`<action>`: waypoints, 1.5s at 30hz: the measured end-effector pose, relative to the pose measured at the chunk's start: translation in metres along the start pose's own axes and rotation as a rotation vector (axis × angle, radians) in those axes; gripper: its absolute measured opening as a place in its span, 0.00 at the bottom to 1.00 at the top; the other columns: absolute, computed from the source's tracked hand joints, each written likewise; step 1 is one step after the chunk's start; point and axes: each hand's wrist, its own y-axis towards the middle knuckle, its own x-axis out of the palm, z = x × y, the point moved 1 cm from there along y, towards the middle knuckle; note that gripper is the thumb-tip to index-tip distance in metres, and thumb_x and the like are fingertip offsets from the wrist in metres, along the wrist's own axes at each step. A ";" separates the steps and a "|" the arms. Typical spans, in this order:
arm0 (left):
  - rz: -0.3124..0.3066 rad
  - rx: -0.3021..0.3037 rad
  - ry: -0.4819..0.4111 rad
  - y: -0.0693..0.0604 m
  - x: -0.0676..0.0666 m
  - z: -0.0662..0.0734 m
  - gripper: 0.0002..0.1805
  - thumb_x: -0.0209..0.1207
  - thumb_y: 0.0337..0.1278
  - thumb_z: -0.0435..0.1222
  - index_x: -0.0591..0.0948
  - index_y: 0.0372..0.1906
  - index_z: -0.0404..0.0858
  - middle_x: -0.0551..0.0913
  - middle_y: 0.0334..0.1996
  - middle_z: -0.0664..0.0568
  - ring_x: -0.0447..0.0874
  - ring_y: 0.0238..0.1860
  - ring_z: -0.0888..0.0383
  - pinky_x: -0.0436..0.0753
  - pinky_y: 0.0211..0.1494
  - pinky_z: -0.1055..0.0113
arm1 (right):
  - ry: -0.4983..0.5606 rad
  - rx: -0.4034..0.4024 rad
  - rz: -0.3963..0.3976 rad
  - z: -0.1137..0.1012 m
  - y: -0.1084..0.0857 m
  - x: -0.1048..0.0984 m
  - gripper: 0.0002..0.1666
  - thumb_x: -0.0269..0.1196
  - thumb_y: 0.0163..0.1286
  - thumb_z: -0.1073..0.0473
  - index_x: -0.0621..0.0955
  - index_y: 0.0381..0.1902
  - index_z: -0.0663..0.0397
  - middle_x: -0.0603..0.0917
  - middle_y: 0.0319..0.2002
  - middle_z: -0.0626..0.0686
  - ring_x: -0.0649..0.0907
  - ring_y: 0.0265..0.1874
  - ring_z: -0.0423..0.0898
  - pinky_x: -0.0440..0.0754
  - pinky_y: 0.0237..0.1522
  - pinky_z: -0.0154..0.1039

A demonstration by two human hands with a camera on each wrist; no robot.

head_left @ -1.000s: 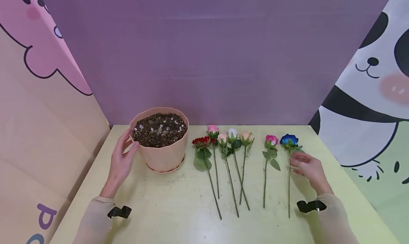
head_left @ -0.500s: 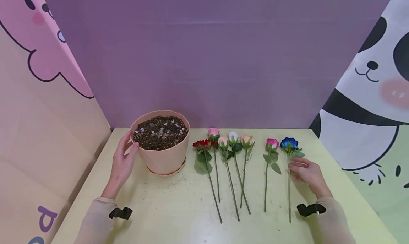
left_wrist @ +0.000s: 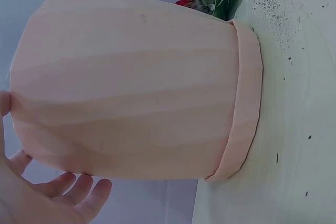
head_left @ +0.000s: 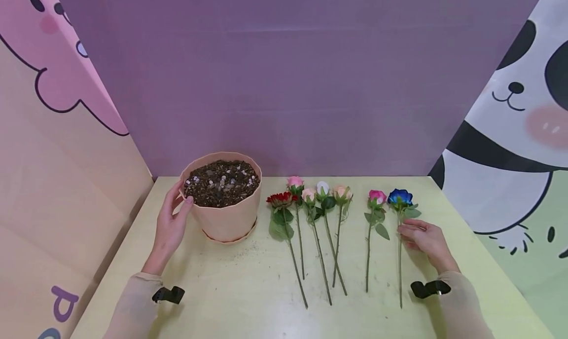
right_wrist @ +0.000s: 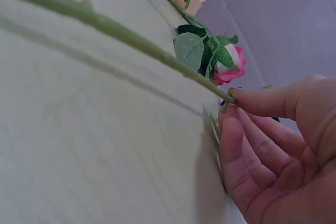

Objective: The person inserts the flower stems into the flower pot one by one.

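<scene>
Pinching blue rose stem point(right_wrist: 131, 38) between right fingers point(right_wrist: 231, 137).

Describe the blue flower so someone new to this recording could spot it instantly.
On the pale table, look right from the soil-filled pot, past the bright pink rose. The blue flower is furthest right, pinched by the right grip; no other bloom is blue.

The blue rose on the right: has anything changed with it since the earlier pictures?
The right hand has edged left and now pinches the stem of the blue rose; a second ago its fingers looked looser beside it. The left hand stays on the pot, and the other flowers lie as before.
</scene>
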 end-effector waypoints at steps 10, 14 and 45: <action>0.003 0.009 -0.010 0.000 0.000 -0.001 0.33 0.51 0.85 0.44 0.58 0.86 0.48 0.57 0.85 0.46 0.60 0.82 0.37 0.66 0.79 0.37 | 0.058 -0.017 -0.001 -0.004 -0.003 0.000 0.42 0.68 0.77 0.54 0.67 0.77 0.75 0.89 0.38 0.26 0.87 0.38 0.25 0.88 0.41 0.29; 0.000 0.012 -0.008 0.000 0.000 -0.002 0.33 0.51 0.85 0.44 0.58 0.86 0.48 0.57 0.85 0.45 0.60 0.82 0.36 0.66 0.79 0.36 | 0.080 -0.045 -0.013 -0.007 -0.002 -0.001 0.41 0.67 0.78 0.57 0.65 0.76 0.77 0.89 0.40 0.28 0.87 0.39 0.27 0.88 0.43 0.29; 0.010 0.012 -0.016 0.000 0.000 -0.003 0.33 0.50 0.85 0.44 0.58 0.86 0.48 0.58 0.85 0.46 0.62 0.81 0.37 0.68 0.77 0.39 | 0.373 -0.096 -0.059 -0.067 -0.012 0.001 0.16 0.64 0.79 0.63 0.76 0.59 0.43 0.89 0.40 0.29 0.89 0.41 0.27 0.89 0.43 0.30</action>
